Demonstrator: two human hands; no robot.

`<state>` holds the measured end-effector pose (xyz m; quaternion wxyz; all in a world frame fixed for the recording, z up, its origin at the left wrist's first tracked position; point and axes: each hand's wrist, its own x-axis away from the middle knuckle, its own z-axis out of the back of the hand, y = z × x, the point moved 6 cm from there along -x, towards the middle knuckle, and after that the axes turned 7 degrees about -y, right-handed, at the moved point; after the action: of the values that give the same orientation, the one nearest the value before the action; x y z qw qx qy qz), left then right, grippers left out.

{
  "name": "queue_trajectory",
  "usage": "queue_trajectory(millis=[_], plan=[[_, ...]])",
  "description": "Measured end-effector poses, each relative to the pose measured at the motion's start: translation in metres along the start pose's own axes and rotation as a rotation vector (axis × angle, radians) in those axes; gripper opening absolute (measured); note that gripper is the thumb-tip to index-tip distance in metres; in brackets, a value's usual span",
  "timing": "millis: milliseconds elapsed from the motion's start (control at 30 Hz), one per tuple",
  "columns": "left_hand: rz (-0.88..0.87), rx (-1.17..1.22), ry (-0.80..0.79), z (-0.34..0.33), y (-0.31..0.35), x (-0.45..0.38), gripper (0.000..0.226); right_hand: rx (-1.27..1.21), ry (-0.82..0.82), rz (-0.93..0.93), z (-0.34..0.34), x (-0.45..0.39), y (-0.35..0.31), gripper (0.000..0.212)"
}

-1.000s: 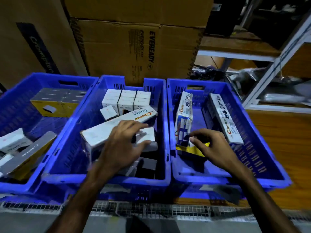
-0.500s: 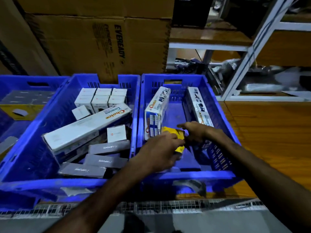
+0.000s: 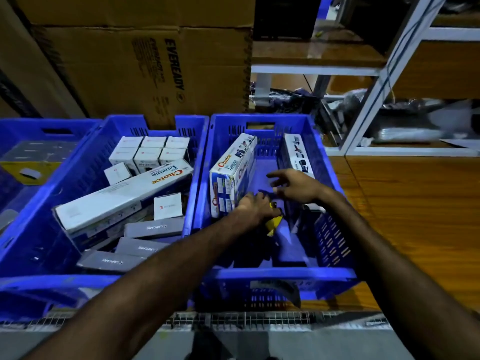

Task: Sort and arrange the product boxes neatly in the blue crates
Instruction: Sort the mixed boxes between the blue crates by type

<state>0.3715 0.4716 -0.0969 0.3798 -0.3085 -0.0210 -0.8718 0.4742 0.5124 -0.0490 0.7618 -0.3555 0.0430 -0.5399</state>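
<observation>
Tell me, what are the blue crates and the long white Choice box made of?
The right-hand blue crate looks like hard moulded plastic: slightly glossy, with slotted vent walls and a cut-out handle. The long Choice box lying tilted in the middle crate looks like thin printed cardboard, smooth, with folded edges and corners. Neither can be confirmed by sight alone.

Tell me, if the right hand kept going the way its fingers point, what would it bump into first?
Probably the Choice box standing along the left wall of the right crate; the right hand points left toward it, though depth is unclear.

Perforated plastic crate (image 3: 332, 237), cardboard boxes (image 3: 231, 175)
</observation>
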Motion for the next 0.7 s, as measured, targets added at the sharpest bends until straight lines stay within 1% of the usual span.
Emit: queue_trajectory(millis=[67,133,200,233,300,333,400,467,500,600,633,667,700], plan=[[-0.011,0.174,0.072,0.013,-0.007,0.009,0.07,-0.147,0.113,0.037,0.009,0.012,-0.001,0.039],[-0.031,0.352,0.164,0.027,-0.012,0.021,0.088,-0.401,0.25,0.063,0.02,0.029,-0.005,0.024],[-0.091,0.558,0.23,0.037,-0.017,0.032,0.11,-0.639,0.41,0.082,0.031,0.045,-0.007,0.018],[-0.131,0.665,0.258,0.042,-0.019,0.039,0.117,-0.691,0.492,0.089,0.036,0.052,-0.008,0.018],[-0.204,0.848,0.343,0.048,-0.03,0.048,0.12,-0.703,0.638,0.081,0.045,0.064,-0.007,0.018],[-0.225,0.912,0.396,0.05,-0.036,0.052,0.12,-0.705,0.687,0.068,0.047,0.068,-0.006,0.019],[-0.24,1.035,0.5,0.057,-0.05,0.063,0.119,-0.674,0.718,0.028,0.045,0.07,-0.003,0.019],[-0.253,1.149,0.628,0.065,-0.062,0.075,0.117,-0.553,0.674,-0.035,0.034,0.069,0.001,0.021],[-0.261,1.199,0.719,0.069,-0.068,0.083,0.117,-0.416,0.624,-0.075,0.029,0.067,0.004,0.022],[-0.266,1.35,1.002,0.07,-0.087,0.106,0.115,0.191,0.383,-0.154,0.007,0.055,-0.004,0.013],[-0.249,1.359,1.08,0.067,-0.091,0.112,0.115,0.298,0.284,-0.166,-0.006,0.052,-0.011,0.01],[-0.228,1.347,1.137,0.064,-0.094,0.116,0.115,0.341,0.204,-0.158,-0.02,0.046,-0.012,0.013],[-0.214,1.333,1.168,0.061,-0.096,0.12,0.115,0.372,0.117,-0.169,-0.034,0.042,-0.02,0.021]])
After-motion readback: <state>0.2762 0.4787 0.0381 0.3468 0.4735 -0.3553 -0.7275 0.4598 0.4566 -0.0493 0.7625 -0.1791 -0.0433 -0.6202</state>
